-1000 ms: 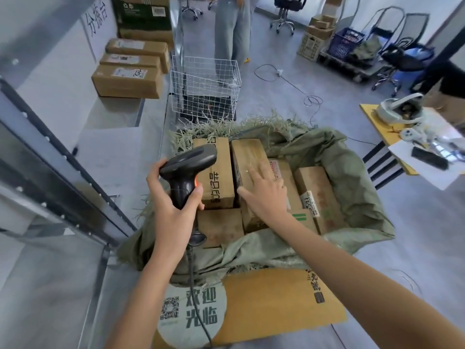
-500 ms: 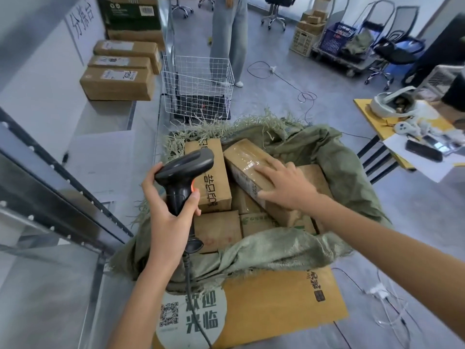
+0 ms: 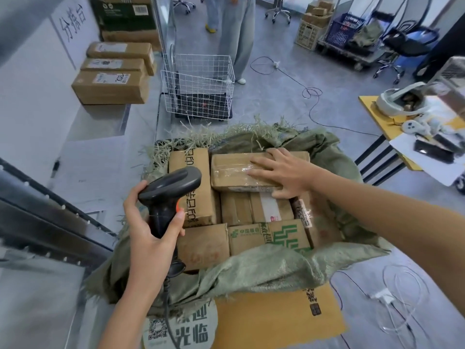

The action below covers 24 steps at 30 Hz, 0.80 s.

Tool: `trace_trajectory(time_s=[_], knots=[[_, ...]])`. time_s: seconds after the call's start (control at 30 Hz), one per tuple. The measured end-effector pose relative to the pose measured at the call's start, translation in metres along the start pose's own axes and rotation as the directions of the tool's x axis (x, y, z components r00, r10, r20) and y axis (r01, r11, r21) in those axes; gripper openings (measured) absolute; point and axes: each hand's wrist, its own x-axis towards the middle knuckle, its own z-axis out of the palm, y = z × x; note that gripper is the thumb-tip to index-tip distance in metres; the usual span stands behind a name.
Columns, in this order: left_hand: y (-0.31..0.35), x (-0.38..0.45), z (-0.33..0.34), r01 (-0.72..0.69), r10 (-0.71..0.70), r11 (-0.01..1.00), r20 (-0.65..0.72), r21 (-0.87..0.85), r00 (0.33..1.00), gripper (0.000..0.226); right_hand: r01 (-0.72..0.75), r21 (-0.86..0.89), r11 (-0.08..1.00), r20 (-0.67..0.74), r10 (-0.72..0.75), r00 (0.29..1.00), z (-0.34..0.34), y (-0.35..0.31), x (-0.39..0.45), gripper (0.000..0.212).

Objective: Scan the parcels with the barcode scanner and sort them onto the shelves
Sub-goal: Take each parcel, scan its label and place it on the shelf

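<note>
- Down at the near edge, an orange cardboard sheet (image 3: 271, 321) with a QR-code sticker lies under the green woven sack (image 3: 251, 270), and the scanner's cable runs across it.
- Left hand (image 3: 151, 235) grips the handle of the black barcode scanner (image 3: 171, 190), fingers wrapped round it and one fingertip resting by the orange trigger. The scanner head points out over the sack, toward the parcels.
- Sack is rolled open and still packed: I can make out at least six brown parcels in there, including one with green postal printing (image 3: 274, 235) near the front and a long box with black lettering (image 3: 193, 182) just behind the scanner.
- Right hand (image 3: 281, 172) lies on the taped parcel (image 3: 241, 172) that sits across the top of the pile. Fingers are spread and mostly straight, with the thumb tucked against the near side edge, so it looks like it's turning or lifting the box rather than pinching it. Can't see a barcode label on the face showing.
- Further out on the left, three parcels (image 3: 113, 81) sit stacked on the grey shelf surface (image 3: 100, 119), near a sign in Chinese.
- My read: early days. A few sorted, most of the sack left to scan and shelve.
- White wire basket (image 3: 198, 89) stands on the floor beyond the sack.
</note>
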Motion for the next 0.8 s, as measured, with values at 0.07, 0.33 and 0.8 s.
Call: trace_trajectory(time_s=[0.07, 0.33, 0.8], knots=[[-0.001, 0.000, 0.002, 0.001, -0.001, 1.000, -0.017, 0.018, 1.000, 0.068, 0.056, -0.035, 0.998, -0.014, -0.056, 0.998, 0.000, 0.013, 0.009, 0.076], [0.001, 0.000, 0.010, -0.015, 0.021, 0.995, -0.067, 0.102, 0.998, 0.076, 0.060, -0.022, 0.998, -0.128, -0.062, 0.990, 0.021, 0.012, 0.042, 0.072], [0.008, 0.000, 0.012, -0.033, 0.063, 0.972, -0.127, 0.231, 0.990, 0.078, 0.019, 0.043, 0.999, -0.134, -0.014, 0.991, 0.033, 0.014, 0.053, 0.078]])
